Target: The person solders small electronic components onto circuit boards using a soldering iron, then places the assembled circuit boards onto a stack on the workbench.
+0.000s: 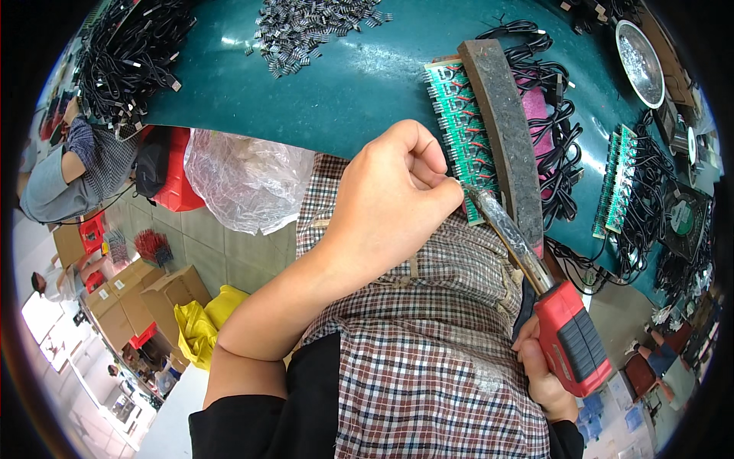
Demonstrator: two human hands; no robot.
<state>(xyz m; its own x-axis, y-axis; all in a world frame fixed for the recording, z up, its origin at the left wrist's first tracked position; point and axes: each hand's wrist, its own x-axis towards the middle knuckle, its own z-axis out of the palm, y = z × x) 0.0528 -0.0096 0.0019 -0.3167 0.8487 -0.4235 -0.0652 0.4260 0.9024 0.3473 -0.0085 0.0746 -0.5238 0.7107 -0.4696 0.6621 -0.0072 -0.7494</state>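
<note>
A soldering iron (527,256) with a metal barrel and a red-and-black handle is in my right hand (547,379), whose fingers close round the handle from below. Its tip reaches the near end of a green circuit board strip (460,130). Beside that tip, my left hand (394,191) is closed in a pinch over the board's edge; what the fingertips hold, if anything, is hidden. Small pins line the strip's left side, and red and black wires run along it. A long dark bar (501,130) lies along the strip's right side, with black cables (562,145) beyond it.
Loose small metal parts (298,34) lie on the green table (237,92). Bundled cables (126,61) fill its far left. At right are a metal bowl (640,65) and another board strip (615,183). A clear plastic bag (245,180) hangs by the table edge.
</note>
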